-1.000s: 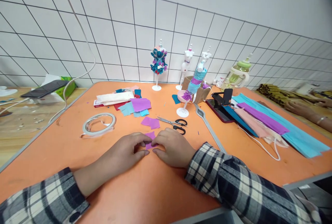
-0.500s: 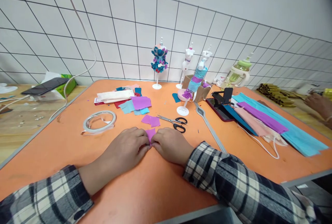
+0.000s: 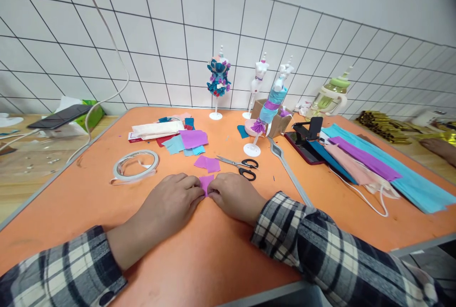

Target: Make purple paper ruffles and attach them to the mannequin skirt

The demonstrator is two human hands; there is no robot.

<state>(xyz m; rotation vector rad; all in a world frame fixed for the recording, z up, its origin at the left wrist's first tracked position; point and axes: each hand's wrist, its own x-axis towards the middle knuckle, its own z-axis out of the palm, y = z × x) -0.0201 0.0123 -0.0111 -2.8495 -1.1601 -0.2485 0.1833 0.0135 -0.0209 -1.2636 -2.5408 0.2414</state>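
L hand (image 3: pixel 174 200) & R hand (image 3: pixel 237 198) nearly tog. low over the orange table (image 3: pixel 178 264), fingertips of both pinching near edge of a purple pc (image 3: pixel 206 181) btwn them. Purple scraps (image 3: pixel 207 163) just beyond; scissors (image 3: pixel 239 163) right beside those, handles to R. Tape roll (image 3: pixel 117 169) lies L, w/ loose end trailing.

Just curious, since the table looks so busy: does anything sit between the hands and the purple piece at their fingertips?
Nothing visible does. The left hand and right hand both hold the purple piece; the scissors lie beyond the right hand, out of the way.
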